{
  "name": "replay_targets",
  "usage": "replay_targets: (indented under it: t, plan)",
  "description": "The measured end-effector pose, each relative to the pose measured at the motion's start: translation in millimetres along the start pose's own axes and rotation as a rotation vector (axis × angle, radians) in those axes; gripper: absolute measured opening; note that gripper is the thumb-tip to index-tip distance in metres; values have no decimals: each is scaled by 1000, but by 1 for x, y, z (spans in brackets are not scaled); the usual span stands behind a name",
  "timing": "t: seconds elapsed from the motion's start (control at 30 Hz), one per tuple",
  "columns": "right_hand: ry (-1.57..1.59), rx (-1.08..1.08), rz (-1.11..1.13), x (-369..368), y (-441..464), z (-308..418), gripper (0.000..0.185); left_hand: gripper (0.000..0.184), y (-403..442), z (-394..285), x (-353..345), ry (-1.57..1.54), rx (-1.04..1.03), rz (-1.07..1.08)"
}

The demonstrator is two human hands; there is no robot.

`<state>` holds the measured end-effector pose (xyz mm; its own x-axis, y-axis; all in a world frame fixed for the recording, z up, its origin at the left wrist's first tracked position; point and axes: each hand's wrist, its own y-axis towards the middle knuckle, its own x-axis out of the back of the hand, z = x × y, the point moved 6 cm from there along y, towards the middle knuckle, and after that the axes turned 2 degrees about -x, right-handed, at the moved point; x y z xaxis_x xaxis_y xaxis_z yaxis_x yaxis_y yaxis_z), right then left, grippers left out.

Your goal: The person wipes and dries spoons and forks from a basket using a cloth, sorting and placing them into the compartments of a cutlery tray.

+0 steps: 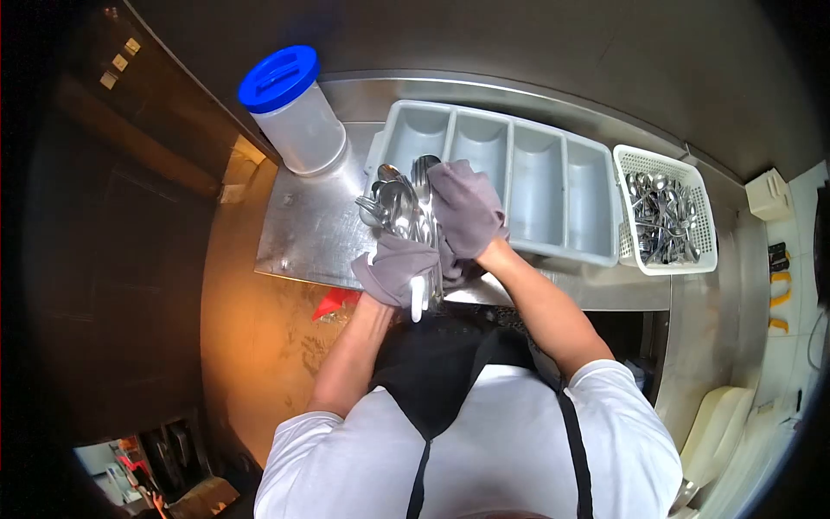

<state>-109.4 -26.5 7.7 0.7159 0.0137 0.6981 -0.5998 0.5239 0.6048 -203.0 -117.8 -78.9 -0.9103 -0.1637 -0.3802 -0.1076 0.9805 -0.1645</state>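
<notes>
A bundle of spoons and forks (399, 206) is held upright in front of my body, over the metal counter. My left hand (393, 272) is wrapped round its lower part through a grey-purple cloth. My right hand (471, 212), covered by more of the cloth (458, 190), presses against the right side of the bundle, its fingers hidden under the fabric. A white handle or a pale fingertip shows below the bundle; I cannot tell which. Just behind the cutlery is a grey divided tray (536, 186), whose visible compartments hold nothing.
At the back left stands a clear container with a blue lid (281, 80). A white perforated basket (629, 221) full of cutlery (664, 216) is right of the tray. The metal counter (303, 221) ends near my waist, with a wall behind. Something red lies below its left edge.
</notes>
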Motion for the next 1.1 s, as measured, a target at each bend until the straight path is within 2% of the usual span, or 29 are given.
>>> replay_targets:
  t: [0.07, 0.13, 0.2, 0.27, 0.33, 0.4, 0.47, 0.57, 0.63, 0.67, 0.73, 0.77, 0.8, 0.87, 0.93, 1.03, 1.1]
  plan:
    - [-204, -50, 71, 0, 2, 18, 36, 7, -2, 4, 8, 124, -25, 17]
    - [-151, 83, 85, -6, -5, 23, 35, 7, -9, 9, 17, 225, -34, 18]
    - [73, 286, 21, 6, -15, 36, 33, 7, -16, 10, 28, 328, -41, 10]
    - [-31, 5, 467, -4, -24, 33, 21, 7, -19, 9, 37, 441, -53, -16]
    - [84, -127, 285, -2, -37, 26, 16, 7, -21, 11, 44, 478, -55, -36]
    - [-98, -17, 330, -7, -44, 20, 17, 5, -33, 28, 48, 357, -58, -11]
    - [-221, -74, 321, 4, -30, 24, 20, 5, -39, 45, 50, 246, -13, 13]
    - [234, -166, 102, 18, -26, -14, 26, 9, -22, 39, 51, 227, 59, -6]
    - [489, -483, 122, 19, -39, -23, 59, 12, -23, 36, 52, 221, 103, -27]
    - [674, -521, -61, 32, -38, -27, 69, 12, -20, 34, 50, 200, 101, -22]
    - [1583, -764, -142, 44, -46, -45, 78, 14, -24, 34, 46, 130, 78, -18]
    - [1960, -468, -110, 58, -32, -34, 63, 15, -26, 31, 43, 72, 46, -8]
    - [2012, -431, -103, 62, -28, -34, 60, 16, -26, 26, 38, -22, 5, 8]
    - [1915, -490, -124, 61, -27, -38, 54, 17, -30, 14, 29, -250, -90, 57]
    - [1713, -544, -96, 57, -27, -44, 49, 19, -30, 6, 27, -293, -155, 59]
    - [1089, -571, 53, 50, -35, -50, 41, 23, -29, 12, 43, 198, -186, -123]
    - [676, -545, 261, 34, -45, -52, 36, 20, -28, 13, 41, 51, -86, -171]
